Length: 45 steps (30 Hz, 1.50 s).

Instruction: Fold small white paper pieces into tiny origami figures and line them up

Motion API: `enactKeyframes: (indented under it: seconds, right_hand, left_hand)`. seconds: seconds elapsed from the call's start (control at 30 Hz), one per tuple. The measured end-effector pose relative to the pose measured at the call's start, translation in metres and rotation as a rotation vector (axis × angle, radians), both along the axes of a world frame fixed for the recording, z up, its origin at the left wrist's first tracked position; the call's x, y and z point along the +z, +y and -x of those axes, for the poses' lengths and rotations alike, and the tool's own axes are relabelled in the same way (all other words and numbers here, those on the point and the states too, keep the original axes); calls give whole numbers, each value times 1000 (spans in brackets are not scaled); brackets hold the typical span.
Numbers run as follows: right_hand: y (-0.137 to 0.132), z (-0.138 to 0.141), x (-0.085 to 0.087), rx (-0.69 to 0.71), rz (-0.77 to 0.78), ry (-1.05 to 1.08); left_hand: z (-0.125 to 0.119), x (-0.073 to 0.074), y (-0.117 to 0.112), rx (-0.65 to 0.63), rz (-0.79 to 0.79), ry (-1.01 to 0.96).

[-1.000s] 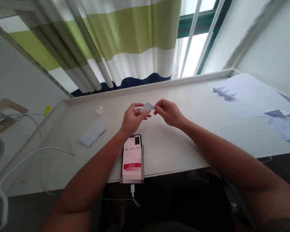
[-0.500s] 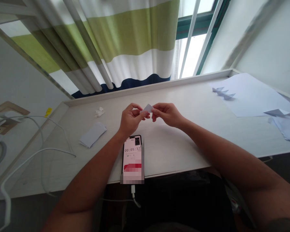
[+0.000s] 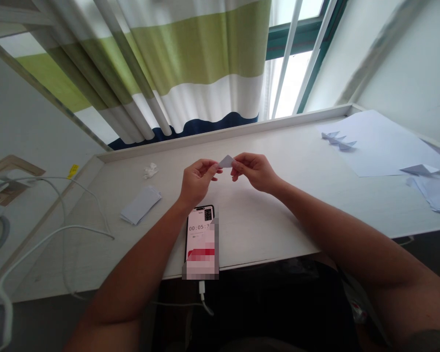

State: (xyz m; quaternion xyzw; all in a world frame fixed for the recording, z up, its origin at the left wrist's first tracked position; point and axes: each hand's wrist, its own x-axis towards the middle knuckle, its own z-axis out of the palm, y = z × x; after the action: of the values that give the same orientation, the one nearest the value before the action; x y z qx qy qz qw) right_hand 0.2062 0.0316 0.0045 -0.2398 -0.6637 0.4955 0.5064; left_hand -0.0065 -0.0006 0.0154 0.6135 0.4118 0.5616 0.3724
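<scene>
A small pale blue folded paper piece [image 3: 226,162] is pinched in the air above the desk. My left hand [image 3: 198,182] holds its left corner in the fingertips. My right hand [image 3: 254,171] grips its right side between thumb and fingers. The hands are close together, and the paper bridges the gap between them. Just below my left wrist lies a smartphone [image 3: 201,239] showing a timer, partly pixelated. Several small folded paper triangles [image 3: 339,140] sit on a large pale sheet [image 3: 385,146] to the right.
The white desk [image 3: 264,220] runs along a windowsill ledge [image 3: 220,132] below a striped curtain [image 3: 190,58]. A folded paper strip [image 3: 141,205] and crumpled tissue [image 3: 151,170] lie left of my hands. White cables [image 3: 62,230] trail over the left side. A paper stack [image 3: 432,195] lies at right.
The paper piece has shifted slightly right and turned, with its tip now pointing up. My left fingers have straightened and the hands have parted a little.
</scene>
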Motion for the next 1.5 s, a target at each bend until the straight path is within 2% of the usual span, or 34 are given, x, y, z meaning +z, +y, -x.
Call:
enactKeyframes:
  seconds: [0.13, 0.23, 0.4, 0.6, 0.83, 1.0, 1.13, 1.33, 1.5]
  right_hand:
    - [0, -1, 0, 2, -25, -16]
    - [0, -1, -1, 3, -28, -23]
    - [0, 1, -2, 12, -18, -22]
    - [-2, -1, 5, -1, 17, 7]
    - [-3, 0, 5, -50, -4, -33]
    - [-4, 1, 2, -96, -49, -95]
    - [0, 0, -1, -78, -9, -92]
    - [9, -7, -6, 49, 143, -144]
    - [11, -11, -5, 74, 195, -120]
  left_hand:
    - [-1, 2, 0, -61, 112, -120]
    - [-2, 0, 1, -73, 137, -147]
    - [-4, -4, 1, -16, 53, -153]
    - [-8, -5, 1, 29, -55, -88]
    - [-4, -8, 3, 76, -67, -6]
    - [-5, -13, 4, 72, 34, -45]
    - [-5, -12, 3, 77, 47, -40]
    - [-2, -12, 3, 113, 81, 39]
    - [0, -13, 3, 139, 59, 106]
